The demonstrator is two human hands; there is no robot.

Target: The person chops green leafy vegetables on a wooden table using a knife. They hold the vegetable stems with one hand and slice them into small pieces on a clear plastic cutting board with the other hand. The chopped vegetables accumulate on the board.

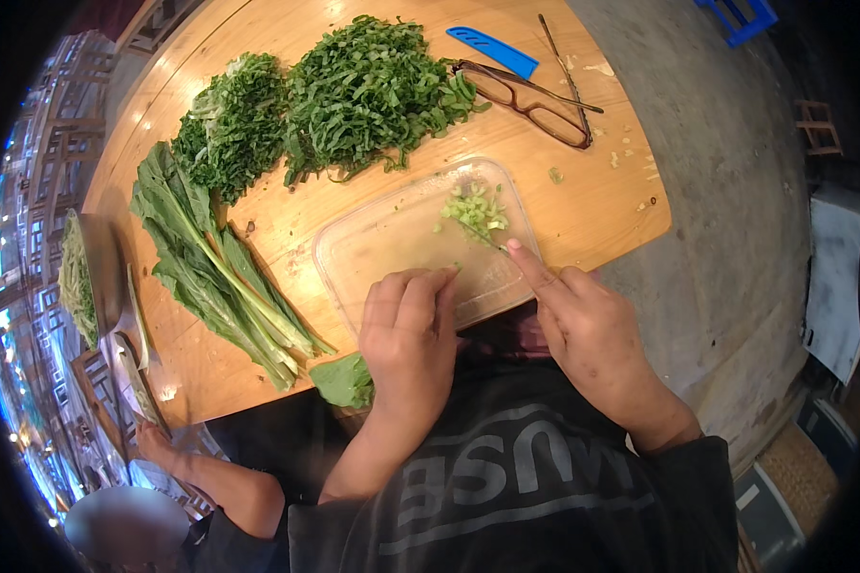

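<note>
My right hand [591, 333] grips a small knife [481, 236], its index finger stretched forward along the tool and the handle hidden by the fingers. The blade reaches down to a little heap of chopped pale green stems [476, 208] on a clear plastic container lid [394, 236]. Left of the knife, my left hand [412, 322] is curled around a leafy green; its leaf [342, 379] sticks out behind the wrist, and a bit of green shows at the fingertips. Several whole leafy greens [218, 265] lie on the wooden table [580, 208] to the left.
Piles of shredded greens [380, 93] [233, 122] lie beyond the lid. Eyeglasses [523, 107] and a blue knife sheath [493, 51] are at the far right. A metal bowl of shredded vegetable [97, 279] stands at the left edge. Another person's arm [218, 487] holds a knife [140, 383] nearby.
</note>
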